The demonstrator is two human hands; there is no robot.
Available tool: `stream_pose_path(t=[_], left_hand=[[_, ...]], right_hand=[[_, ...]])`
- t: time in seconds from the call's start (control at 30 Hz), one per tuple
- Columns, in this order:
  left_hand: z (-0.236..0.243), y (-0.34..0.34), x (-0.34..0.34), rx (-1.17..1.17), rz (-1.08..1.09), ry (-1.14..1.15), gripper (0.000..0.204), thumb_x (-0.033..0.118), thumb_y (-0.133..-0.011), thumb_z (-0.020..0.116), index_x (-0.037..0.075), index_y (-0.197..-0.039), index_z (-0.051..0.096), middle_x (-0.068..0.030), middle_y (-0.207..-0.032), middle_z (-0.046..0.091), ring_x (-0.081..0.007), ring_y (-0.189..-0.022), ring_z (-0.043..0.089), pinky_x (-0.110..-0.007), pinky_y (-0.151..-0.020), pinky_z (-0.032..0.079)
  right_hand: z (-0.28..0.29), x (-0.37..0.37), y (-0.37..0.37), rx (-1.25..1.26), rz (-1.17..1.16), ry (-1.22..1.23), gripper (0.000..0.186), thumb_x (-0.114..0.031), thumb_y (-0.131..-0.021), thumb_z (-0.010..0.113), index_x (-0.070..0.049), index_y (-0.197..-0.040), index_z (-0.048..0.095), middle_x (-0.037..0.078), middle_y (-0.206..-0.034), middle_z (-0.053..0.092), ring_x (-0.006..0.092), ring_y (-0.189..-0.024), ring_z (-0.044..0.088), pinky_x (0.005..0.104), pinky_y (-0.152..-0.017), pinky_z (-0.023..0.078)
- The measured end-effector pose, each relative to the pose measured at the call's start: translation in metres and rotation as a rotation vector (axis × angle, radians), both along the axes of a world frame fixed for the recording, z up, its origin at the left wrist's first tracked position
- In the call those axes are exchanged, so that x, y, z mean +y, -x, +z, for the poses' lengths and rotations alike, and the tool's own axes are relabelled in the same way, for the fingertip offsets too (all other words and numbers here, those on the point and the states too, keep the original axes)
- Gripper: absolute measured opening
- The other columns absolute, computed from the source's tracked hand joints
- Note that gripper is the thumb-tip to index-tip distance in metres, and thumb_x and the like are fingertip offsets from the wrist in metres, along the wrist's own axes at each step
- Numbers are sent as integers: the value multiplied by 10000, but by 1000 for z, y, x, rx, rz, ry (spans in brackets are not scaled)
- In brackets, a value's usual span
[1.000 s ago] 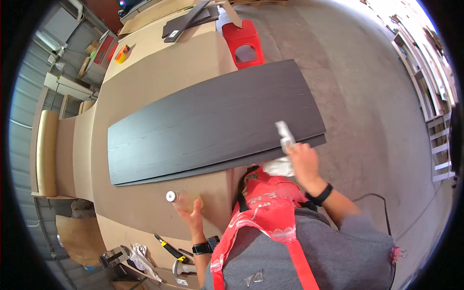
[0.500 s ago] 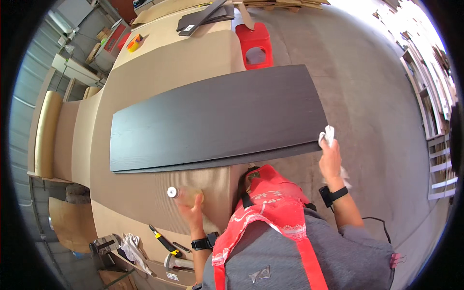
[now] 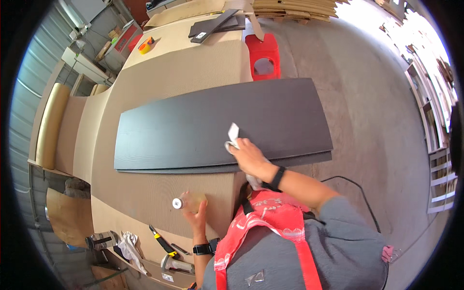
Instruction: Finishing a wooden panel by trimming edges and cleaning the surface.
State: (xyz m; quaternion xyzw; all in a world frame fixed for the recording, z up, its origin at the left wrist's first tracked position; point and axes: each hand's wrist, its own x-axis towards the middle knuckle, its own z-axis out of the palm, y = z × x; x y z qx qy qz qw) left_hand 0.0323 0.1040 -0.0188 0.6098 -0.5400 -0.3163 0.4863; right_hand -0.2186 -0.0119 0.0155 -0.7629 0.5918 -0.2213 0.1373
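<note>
My left hand is closed around a clear bottle with a white cap, tipped sideways over the cardboard near the table's front edge. A pale yellowish liquid seems to be inside. My right hand pinches a white cloth at the middle of a long dark grey wood-grain panel, close to its near edge. Part of the cloth hangs below my wrist. Whether the cloth touches the surface is hard to tell. Another dark panel lies under the first, its near edge sticking out.
Corrugated cardboard covers the table. A yellow-black utility knife and a crumpled white cloth lie at the front left. A red stool, dark boards and an orange-yellow tape roll are farther back. A cable runs at right.
My right hand has moved left with the cloth, from the panel's right end to its middle. My left hand still holds the bottle, nearly in place. The view has shifted slightly.
</note>
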Motion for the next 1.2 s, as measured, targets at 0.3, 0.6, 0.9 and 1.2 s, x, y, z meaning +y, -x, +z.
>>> stream_pose_path(t=[0.3, 0.6, 0.9, 1.2], left_hand=[[-1, -12, 11, -14, -16, -66, 688, 67, -738, 725, -1, -1314, 355, -146, -1303, 450, -244, -1182, 456, -364, -1002, 372], [-9, -4, 10, 84, 0, -17, 704, 97, -708, 750, -3, -1301, 384, -141, -1269, 476, -244, -1157, 479, -364, -983, 389], [0, -2, 11, 40, 75, -67, 645, 102, -700, 760, -3, -1260, 459, -119, -1163, 563, -228, -1052, 558, -347, -925, 429], [9, 9, 23, -11, 114, -127, 601, 106, -743, 744, 0, -1250, 441, -114, -1213, 510, -215, -1098, 514, -340, -940, 412]], right_hand=[[-43, -55, 67, 167, -341, 230, 352, -110, -826, 487, -23, -1166, 524, 158, -1225, 455, 310, -1176, 394, 445, -984, 324], [-64, 29, 239, 63, -639, 57, 443, -40, -813, 484, 49, -1245, 448, 219, -1365, 352, 369, -1304, 292, 483, -1064, 253], [-44, 2, 213, 90, -633, -89, 457, -38, -854, 463, 34, -1300, 391, 220, -1412, 305, 358, -1335, 256, 460, -1104, 200], [-50, 2, 242, 45, -623, -29, 462, 21, -835, 421, 47, -1295, 384, 252, -1383, 326, 374, -1305, 292, 459, -1087, 231]])
